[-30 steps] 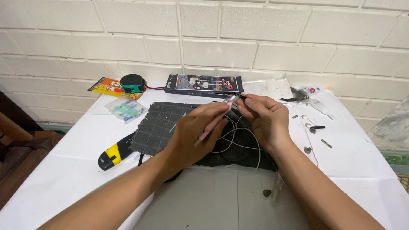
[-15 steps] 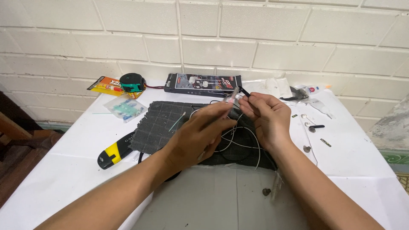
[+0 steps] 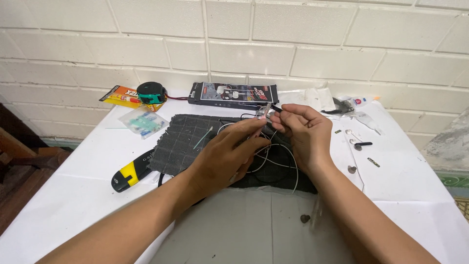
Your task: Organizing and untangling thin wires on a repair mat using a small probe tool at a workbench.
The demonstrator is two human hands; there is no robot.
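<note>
My left hand (image 3: 229, 151) and right hand (image 3: 303, 134) meet over the middle of the table, both pinched narrow on one small metal part (image 3: 264, 111) at the end of a thin white cable (image 3: 281, 161). The right fingertips (image 3: 281, 113) grip it from the three o'clock side; the left ones close in from nine o'clock, with something thin between them that I can't make out. The cable hangs in loose loops under my palms, lying on the dark checked cloth (image 3: 181, 142). I judge the fine work on that cable end is mid-way: the part is held up, not set down, and nothing looks closed or finished.

Outward now. At nine o'clock of the cloth lies a yellow-and-black knife (image 3: 128, 173). At eleven o'clock, a small clear bag (image 3: 144, 122), a glue card (image 3: 122, 96) and a black roll of tape (image 3: 151, 92). At twelve, a flat dark box (image 3: 233, 94) against the brick wall (image 3: 273, 44). At three o'clock, small loose bits (image 3: 362, 144) dot the white table (image 3: 73, 195).
</note>
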